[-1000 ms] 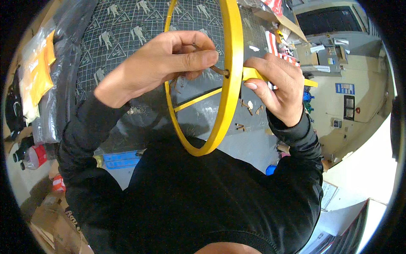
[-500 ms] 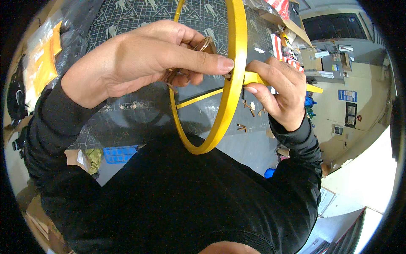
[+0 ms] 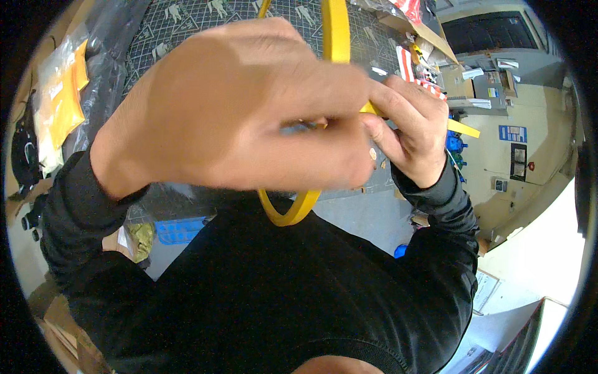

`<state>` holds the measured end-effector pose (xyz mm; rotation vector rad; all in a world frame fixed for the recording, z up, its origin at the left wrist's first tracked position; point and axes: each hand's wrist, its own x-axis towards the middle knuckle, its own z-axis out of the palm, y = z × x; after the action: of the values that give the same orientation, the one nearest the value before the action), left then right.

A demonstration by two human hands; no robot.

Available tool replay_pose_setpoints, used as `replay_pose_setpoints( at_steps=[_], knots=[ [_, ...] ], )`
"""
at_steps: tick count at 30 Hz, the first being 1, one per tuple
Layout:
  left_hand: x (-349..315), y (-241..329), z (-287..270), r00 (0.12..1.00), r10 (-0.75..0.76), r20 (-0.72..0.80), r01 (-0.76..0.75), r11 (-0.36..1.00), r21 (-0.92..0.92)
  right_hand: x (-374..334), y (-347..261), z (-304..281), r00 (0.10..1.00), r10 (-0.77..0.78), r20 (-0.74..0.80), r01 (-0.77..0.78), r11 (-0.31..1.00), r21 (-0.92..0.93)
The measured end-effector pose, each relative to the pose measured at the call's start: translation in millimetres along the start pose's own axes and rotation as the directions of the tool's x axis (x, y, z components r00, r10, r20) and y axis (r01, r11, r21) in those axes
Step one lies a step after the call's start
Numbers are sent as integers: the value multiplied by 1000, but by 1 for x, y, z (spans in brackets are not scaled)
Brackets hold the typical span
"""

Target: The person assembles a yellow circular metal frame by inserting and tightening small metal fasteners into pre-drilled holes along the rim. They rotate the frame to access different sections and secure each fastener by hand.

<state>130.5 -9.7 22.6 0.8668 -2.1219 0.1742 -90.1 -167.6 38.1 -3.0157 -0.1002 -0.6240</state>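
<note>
While my left hand [image 3: 243, 112] fills most of the view, its fingers curl in front of the yellow hoop [image 3: 336, 31], pinching at something small that I cannot make out. My right hand [image 3: 414, 134] grips the hoop's rim and a yellow strip [image 3: 462, 128] jutting out to its right. I hold the hoop upright, close before my chest, above the patterned cutting mat [image 3: 187, 19].

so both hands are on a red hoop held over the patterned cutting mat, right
Not quite: the hoop is yellow, not red, as the head view shows. The left hand and right hand do both grip it, held up over the patterned cutting mat.
</note>
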Motion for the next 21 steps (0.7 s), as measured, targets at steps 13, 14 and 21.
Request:
replay_pose_setpoints(
  at_steps=[13, 14, 21],
  knots=[
    [-10, -1, 9, 958, 288, 1, -282, 935, 214, -1, -8, 1, 1000, -2, 21, 1, 999, 44],
    [-10, -2, 8, 950, 311, 28, -308, 921, 237, -1, -6, 3, 1000, 13, -2, -13, 1000, 27],
    [-12, 14, 2, 975, -215, 63, 211, 976, 60, -7, -7, 1, 995, 89, -42, -90, 996, -24]
  ],
)
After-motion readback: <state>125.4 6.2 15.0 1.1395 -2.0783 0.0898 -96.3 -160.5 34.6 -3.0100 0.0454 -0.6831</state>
